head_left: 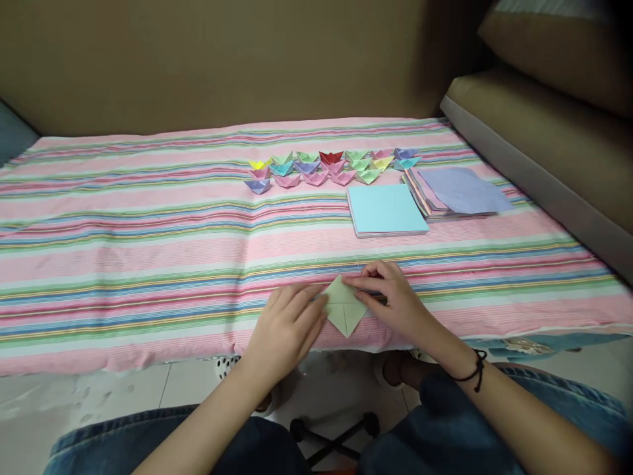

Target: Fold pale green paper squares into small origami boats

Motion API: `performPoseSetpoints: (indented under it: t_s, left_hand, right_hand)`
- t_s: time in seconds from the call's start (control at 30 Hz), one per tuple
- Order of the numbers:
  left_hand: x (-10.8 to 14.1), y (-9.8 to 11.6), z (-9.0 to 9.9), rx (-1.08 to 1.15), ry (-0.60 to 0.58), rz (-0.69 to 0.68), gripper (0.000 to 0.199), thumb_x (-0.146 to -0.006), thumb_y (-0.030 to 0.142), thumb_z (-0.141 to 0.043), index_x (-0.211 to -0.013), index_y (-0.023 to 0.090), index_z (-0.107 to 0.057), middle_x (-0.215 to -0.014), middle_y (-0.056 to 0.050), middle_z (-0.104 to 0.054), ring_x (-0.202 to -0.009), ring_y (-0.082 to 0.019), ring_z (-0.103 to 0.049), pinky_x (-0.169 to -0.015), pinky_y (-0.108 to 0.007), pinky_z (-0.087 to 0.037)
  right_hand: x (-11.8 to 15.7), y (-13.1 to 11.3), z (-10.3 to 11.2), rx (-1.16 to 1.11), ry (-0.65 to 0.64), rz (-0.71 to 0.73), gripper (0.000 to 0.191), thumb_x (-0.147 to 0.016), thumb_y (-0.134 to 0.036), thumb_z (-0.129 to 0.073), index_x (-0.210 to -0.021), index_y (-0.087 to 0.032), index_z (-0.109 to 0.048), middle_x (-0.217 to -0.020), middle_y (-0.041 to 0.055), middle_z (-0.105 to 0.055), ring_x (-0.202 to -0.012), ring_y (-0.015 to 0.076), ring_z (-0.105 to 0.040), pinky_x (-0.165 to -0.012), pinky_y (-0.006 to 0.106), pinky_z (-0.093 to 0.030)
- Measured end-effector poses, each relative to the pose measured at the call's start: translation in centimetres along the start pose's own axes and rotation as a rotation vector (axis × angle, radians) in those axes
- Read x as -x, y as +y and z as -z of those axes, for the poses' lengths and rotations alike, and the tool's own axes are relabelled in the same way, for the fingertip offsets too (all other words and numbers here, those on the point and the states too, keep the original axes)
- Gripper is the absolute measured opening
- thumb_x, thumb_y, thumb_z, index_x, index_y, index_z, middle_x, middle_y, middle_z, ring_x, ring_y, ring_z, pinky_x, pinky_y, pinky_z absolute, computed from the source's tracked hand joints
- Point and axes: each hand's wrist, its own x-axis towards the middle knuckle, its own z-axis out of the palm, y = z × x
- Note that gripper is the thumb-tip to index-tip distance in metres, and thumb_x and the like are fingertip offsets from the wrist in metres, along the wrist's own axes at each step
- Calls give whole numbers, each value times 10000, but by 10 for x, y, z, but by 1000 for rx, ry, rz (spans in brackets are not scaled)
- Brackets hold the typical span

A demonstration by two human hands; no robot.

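Note:
A pale green folded origami paper point(346, 313) lies near the front edge of the cloth, shaped like a diamond with crease lines across and down its middle. My left hand point(289, 323) grips its left corner, the fingers bent and the thumb mostly hidden. On the upper right edge, my right hand point(390, 300) holds the paper between thumb and fingers, index fingertip near the top corner. Farther back, several small folded paper boats point(314, 168) in many colours stand in rows. What lies under the fingertips is hidden.
A stack of square paper with a light blue top sheet point(388, 210) lies beyond my right hand. Beside it is a looser pile topped with a lilac sheet point(462, 191). The striped cloth point(148, 264) covers the surface; brown cushions point(539, 125) rise at the right.

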Motion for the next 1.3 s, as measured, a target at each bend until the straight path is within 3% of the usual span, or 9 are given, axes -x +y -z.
performPoseSetpoints:
  t_s: [0.2,0.5,0.73,0.97,1.17,1.3]
  left_hand:
    - [-11,7,-21,-21,-56,-48,250,-852,234,-485,-1068,170,-591,-1037,-90,-621,-911,-238,-523,-745,-383,-420]
    - [-9,8,-21,-112,-21,-148,275,-839,251,-505,-1086,153,-578,-955,-83,-642,-926,-236,-536,-778,-388,-409]
    - [-10,11,-27,-187,-42,-149,278,-850,284,-481,-1067,143,-583,-921,-89,-636,-921,-244,-521,-765,-391,-414]
    - [-2,-1,-13,-195,16,-126,198,-843,265,-504,-959,158,-624,-889,-79,-665,-908,-238,-551,-762,-382,-413]
    - [9,-12,-8,-135,22,-113,164,-826,211,-536,-956,170,-626,-980,-65,-675,-941,-236,-553,-776,-373,-421]
    - [8,-14,-5,4,-28,-32,173,-834,223,-526,-976,168,-607,-997,-69,-662,-954,-228,-534,-799,-377,-426]
  right_hand:
    - [0,-5,-6,18,99,-48,259,-738,-236,-666,-996,-233,-685,-874,56,-520,-878,230,-481,-804,396,-431]
    - [-3,-13,-9,33,119,-129,222,-694,-238,-672,-916,-257,-676,-842,42,-548,-868,239,-481,-785,384,-408]
    - [-7,-16,-11,18,136,-194,275,-606,-188,-650,-840,-206,-505,-816,38,-564,-809,242,-476,-719,363,-389]
    - [-6,-4,2,-83,70,-221,264,-622,-179,-613,-816,-218,-438,-843,33,-522,-825,229,-472,-702,343,-400]
    - [-1,5,17,-125,-17,-294,264,-642,-166,-617,-831,-215,-440,-893,37,-519,-870,231,-486,-706,343,-410]
    - [1,10,23,-209,-59,-229,228,-667,-138,-601,-853,-208,-488,-935,42,-542,-936,234,-501,-795,370,-413]
